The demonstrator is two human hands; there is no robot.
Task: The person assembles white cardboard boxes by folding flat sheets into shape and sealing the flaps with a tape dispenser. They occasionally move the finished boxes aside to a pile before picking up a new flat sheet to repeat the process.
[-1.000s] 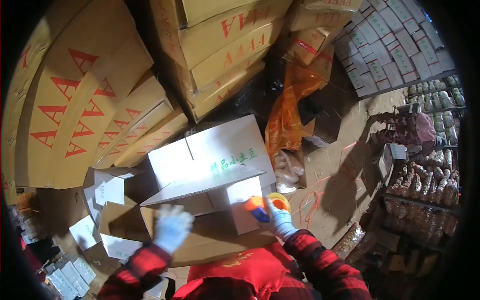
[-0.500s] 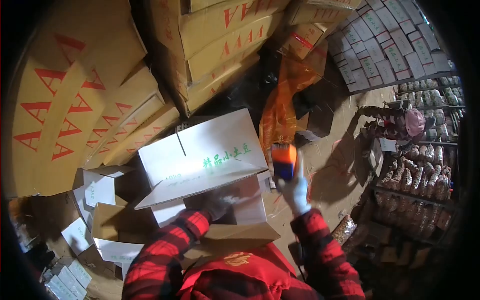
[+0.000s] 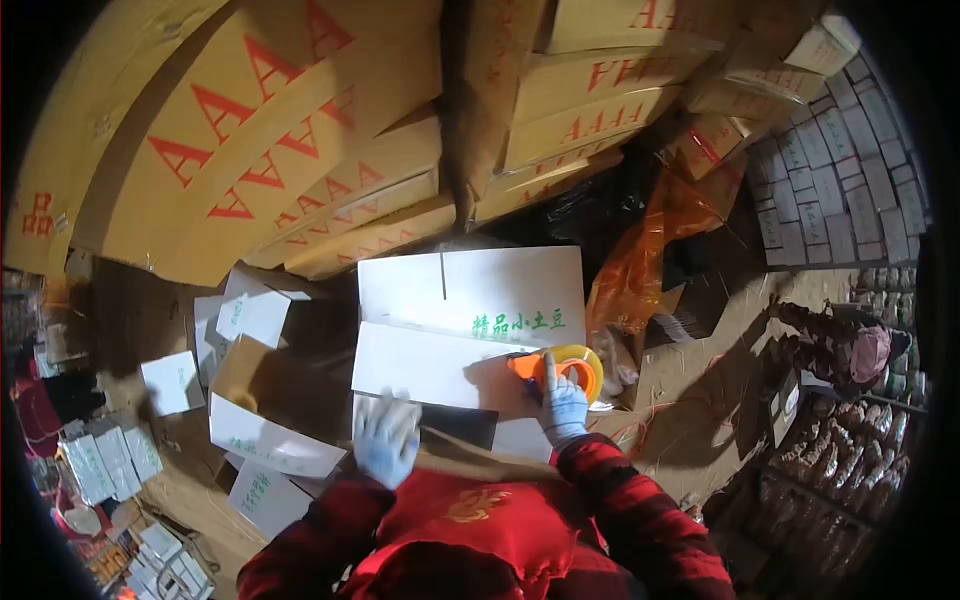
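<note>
Left hand point(image 3: 386, 438) flat, fingers spread, pins white box point(image 3: 462, 335) flap at centre | right hand point(image 3: 563, 402) grips tape dispenser point(image 3: 562, 370) against flap; steadying the seam

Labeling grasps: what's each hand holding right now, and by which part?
Right hand grips the tape dispenser by its handle end, below the roll. Left hand holds nothing; it presses flat on the white carton at its near flap.
</note>
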